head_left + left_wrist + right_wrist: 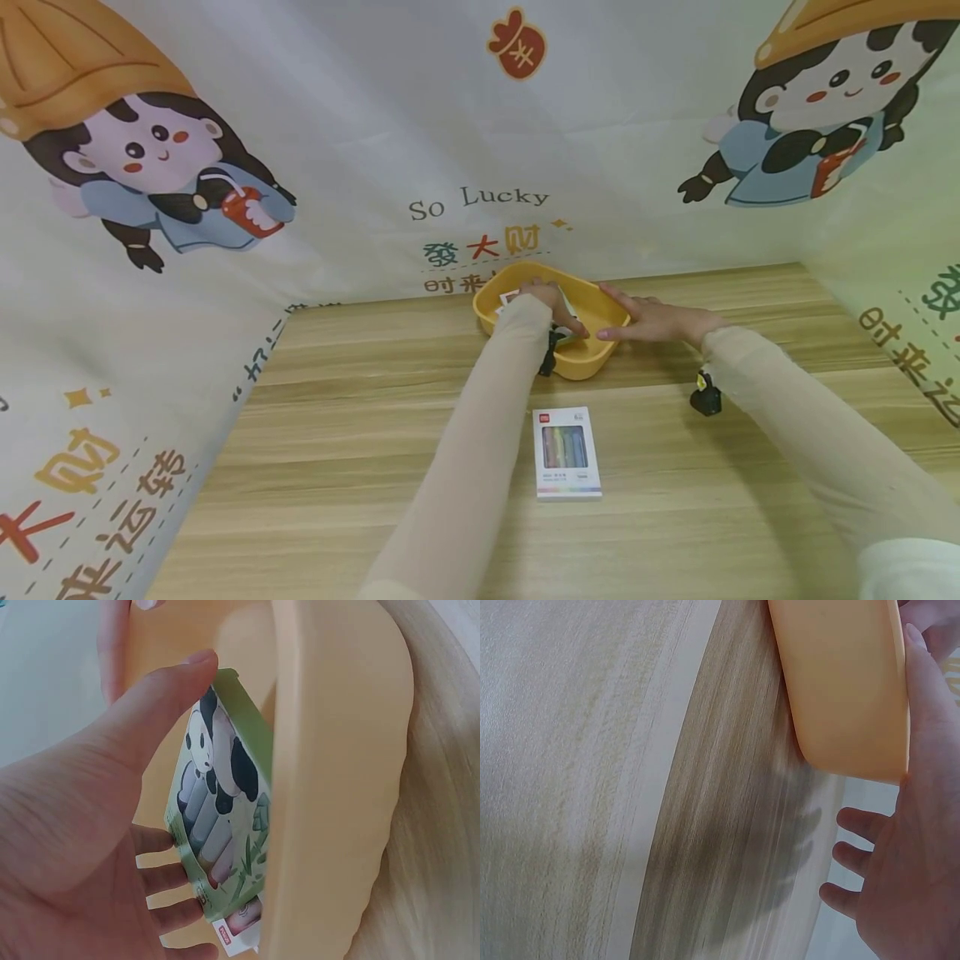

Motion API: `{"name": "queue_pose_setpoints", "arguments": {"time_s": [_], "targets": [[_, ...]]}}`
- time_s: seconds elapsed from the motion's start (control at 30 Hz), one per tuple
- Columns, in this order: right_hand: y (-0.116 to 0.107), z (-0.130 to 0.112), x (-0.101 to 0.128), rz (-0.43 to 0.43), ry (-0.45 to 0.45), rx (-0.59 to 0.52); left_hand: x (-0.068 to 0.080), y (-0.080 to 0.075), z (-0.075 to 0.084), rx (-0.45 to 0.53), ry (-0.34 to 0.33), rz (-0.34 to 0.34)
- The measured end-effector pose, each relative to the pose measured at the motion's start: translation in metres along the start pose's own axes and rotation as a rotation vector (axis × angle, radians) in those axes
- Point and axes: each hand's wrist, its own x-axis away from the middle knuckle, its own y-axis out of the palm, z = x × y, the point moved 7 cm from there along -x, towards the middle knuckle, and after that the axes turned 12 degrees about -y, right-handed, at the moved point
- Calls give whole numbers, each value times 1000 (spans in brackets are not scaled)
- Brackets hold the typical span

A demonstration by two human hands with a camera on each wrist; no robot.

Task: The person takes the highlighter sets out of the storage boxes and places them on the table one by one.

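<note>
The left grip (97,817) has thumb and fingers bent around the panda box (221,765), tilted inside the tub (585,367); the tub's wall hides its lower right edge. A white pack (232,939) beneath barely shows. The right grip (663,323), fingers spread, touches the rim. A pen box (567,479) lies nearby on the worktop (360,417).

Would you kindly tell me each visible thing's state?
Yellow plastic basin: upright on woodgrain table.
Green panda-printed cardboard box: tilted, inside basin.
Red-labelled white box: mostly hidden, inside basin.
White rectangular windowed box: flat on table.
Left hand: touching panda-printed box, grip unclear.
Right hand: at basin rim.
</note>
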Motion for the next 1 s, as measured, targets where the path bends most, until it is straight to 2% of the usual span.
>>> {"name": "queue_pose_setpoints", "arguments": {"time_s": [0.67, 1.0], "targets": [[1, 3, -1, -6, 13, 16, -1, -2, 3, 16, 2, 6], [0, 1, -1, 0, 6, 5, 1, -2, 3, 48, -50, -22]]}}
